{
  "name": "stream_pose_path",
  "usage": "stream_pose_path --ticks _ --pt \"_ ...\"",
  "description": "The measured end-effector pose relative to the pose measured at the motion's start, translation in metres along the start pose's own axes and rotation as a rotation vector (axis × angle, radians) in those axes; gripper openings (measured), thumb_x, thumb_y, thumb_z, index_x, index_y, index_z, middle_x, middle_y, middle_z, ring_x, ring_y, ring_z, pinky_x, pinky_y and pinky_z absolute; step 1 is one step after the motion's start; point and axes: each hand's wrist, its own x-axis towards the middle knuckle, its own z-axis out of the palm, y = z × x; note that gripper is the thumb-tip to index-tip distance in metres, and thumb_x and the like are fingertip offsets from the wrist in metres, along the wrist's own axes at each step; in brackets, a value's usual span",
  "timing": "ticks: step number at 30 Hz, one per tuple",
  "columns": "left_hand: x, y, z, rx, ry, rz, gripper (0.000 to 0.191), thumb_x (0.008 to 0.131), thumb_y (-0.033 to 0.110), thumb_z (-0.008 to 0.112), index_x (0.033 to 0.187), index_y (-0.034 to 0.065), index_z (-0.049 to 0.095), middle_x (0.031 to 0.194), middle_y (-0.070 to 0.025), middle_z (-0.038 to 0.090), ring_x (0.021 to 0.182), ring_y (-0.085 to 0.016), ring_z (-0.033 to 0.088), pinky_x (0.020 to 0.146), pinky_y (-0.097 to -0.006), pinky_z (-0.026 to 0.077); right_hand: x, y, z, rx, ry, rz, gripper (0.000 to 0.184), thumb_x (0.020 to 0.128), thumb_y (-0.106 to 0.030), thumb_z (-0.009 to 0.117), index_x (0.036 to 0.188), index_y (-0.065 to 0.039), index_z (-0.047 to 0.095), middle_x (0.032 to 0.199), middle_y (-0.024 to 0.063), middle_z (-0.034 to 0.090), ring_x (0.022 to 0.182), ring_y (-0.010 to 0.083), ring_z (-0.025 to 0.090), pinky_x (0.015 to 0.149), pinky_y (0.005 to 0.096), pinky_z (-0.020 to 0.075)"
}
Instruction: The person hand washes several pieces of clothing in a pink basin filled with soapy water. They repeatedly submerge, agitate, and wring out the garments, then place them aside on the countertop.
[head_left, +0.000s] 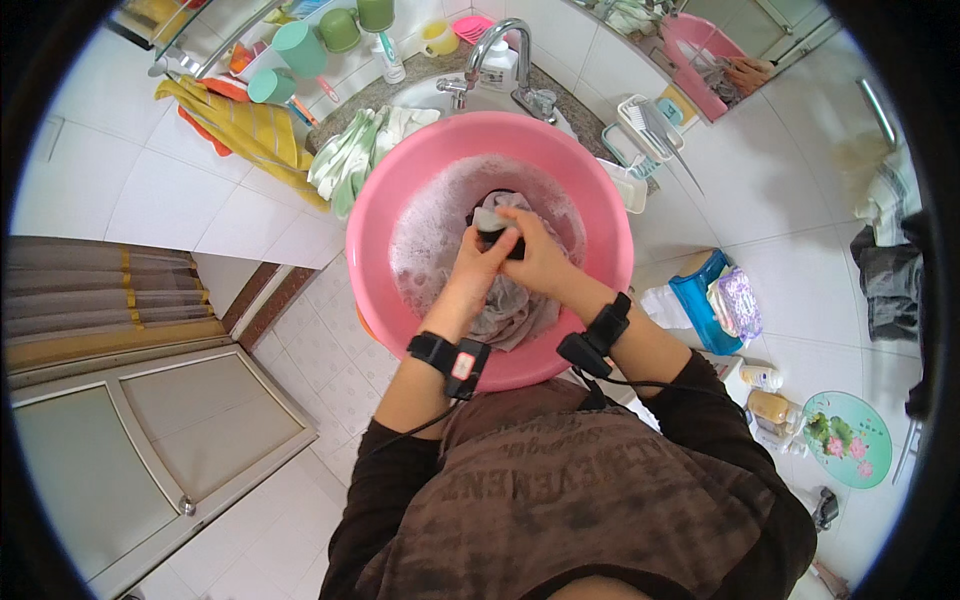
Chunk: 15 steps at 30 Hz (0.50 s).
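Soapy water with white suds fills part of a large pink plastic basin (369, 225) in front of me. A wet grey garment (510, 311) lies bunched in it. My left hand (480, 266) and my right hand (538, 255) meet over the basin's middle, pinching a dark part of the cloth (514, 247) between them. At my right fingertips is a pale grey piece (491, 219); whether it is soap or folded cloth I cannot tell. The fingers partly hide what they grip. Both wrists wear black strapped devices with cables.
The basin rests over a washbasin beneath a chrome faucet (495, 37). A green-and-white cloth (352, 157) and a yellow towel (247, 127) hang to the left, below green cups (300, 49). On the right are a soap rack (649, 127), a blue plastic holder (705, 300) and several bottles (769, 405).
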Motion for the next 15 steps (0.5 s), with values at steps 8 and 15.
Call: stream_pose_path --ticks 8,15 --pt "-0.030 -0.021 -0.030 -0.284 0.101 -0.129 0.032 0.080 -0.006 0.043 0.107 0.0016 0.057 0.096 -0.0055 0.063 0.084 -0.014 0.058 0.070 -0.0254 0.047 0.009 0.037 -0.013 0.311 -0.181 0.351 0.034 0.084 -0.012 0.057 0.118 -0.007 0.055 0.100 0.0122 0.067 0.095 0.0240 0.065 0.082 0.0337 0.0504" --pt "-0.048 0.033 -0.039 -0.422 0.028 0.011 0.039 0.064 -0.005 0.044 0.099 -0.0025 0.061 0.094 -0.0088 0.064 0.087 -0.021 0.060 0.085 -0.0294 0.046 0.050 0.037 0.012 -0.228 -0.532 0.195 0.045 0.081 -0.029 0.056 0.122 -0.011 0.057 0.104 0.0160 0.065 0.096 0.0324 0.063 0.084 0.0388 0.0485"
